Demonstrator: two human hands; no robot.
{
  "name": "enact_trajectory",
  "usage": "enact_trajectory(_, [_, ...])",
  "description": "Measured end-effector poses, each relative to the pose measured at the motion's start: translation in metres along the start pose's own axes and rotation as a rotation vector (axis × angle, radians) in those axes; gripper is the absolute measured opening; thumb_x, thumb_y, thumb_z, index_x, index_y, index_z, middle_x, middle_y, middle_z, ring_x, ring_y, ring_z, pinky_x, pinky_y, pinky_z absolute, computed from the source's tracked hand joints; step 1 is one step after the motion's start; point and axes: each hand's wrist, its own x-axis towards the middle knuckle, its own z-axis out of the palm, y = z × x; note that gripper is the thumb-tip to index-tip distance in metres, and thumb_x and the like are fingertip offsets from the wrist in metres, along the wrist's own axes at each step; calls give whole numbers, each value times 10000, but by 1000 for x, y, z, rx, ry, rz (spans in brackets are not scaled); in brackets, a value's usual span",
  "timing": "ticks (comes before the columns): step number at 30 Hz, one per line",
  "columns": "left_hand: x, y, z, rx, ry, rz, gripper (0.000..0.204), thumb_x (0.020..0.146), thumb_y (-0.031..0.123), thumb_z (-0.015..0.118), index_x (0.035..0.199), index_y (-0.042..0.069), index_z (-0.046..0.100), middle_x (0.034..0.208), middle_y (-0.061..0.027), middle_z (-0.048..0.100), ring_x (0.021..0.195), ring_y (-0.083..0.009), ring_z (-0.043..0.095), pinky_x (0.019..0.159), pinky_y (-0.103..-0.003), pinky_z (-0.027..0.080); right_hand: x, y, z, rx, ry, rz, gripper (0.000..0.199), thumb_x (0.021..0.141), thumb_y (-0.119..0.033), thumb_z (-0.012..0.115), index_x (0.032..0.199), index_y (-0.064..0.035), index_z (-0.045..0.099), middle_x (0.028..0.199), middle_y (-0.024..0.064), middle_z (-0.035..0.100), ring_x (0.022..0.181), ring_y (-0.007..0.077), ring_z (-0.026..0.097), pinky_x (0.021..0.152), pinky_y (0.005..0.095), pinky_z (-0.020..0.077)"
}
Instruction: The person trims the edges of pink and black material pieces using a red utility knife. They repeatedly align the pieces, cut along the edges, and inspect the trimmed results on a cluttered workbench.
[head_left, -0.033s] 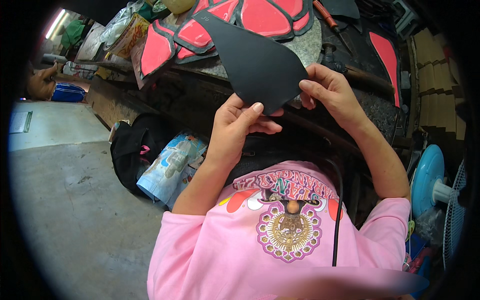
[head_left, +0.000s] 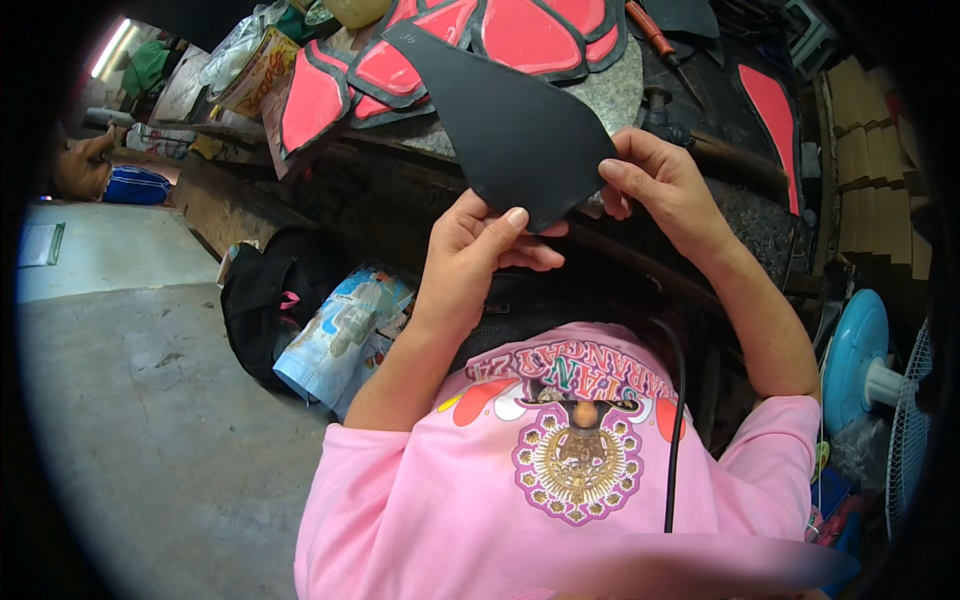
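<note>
Centre frame: left hand (head_left: pixel 478 250) and right hand (head_left: pixel 660 185) both pinched a black cut sheet (head_left: pixel 510 125) above the desk (head_left: pixel 610 95) with red-and-black pieces (head_left: pixel 520 35).

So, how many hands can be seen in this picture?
3. The left hand and right hand hold a black cut sheet over the workbench. Another person's hand rests at the far left edge. More may be hidden.

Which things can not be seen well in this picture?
- Head view: the fingers of the left hand behind the black sheet are hidden by it.
- Head view: the fan is cut by the dark rim.
- Head view: the tool with a red handle is too small to identify.
</note>
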Motion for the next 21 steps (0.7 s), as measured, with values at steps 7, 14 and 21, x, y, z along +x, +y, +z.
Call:
enact_trajectory(7, [5, 0, -2, 28, -50, -26, 279, 989, 145, 581, 1195, -43, 557, 1017, -236, 709, 790, -272, 743, 725, -351, 623, 1, -2, -1, -29, 83, -38, 191, 992, -209, 613, 890, -49, 632, 690, -41, 567, 617, 36, 542, 560, 197, 415])
enact_trajectory(14, [3, 1, 1, 53, -46, 14, 265, 984, 113, 579, 1182, -61, 558, 1022, -217, 697, 838, -273, 738, 722, -362, 636, 0, -3, -2, -55, 91, -47, 202, 992, -196, 597, 849, -59, 632, 706, -50, 557, 620, 29, 541, 565, 183, 428])
enact_trajectory(21, [1, 4, -1, 53, -91, -25, 269, 991, 91, 566, 1210, -65, 551, 1011, -207, 700, 858, -268, 734, 726, -354, 634, -5, -4, -7, -138, 70, -22, 267, 1010, -265, 554, 950, -33, 672, 791, -36, 605, 663, 34, 570, 590, 190, 470])
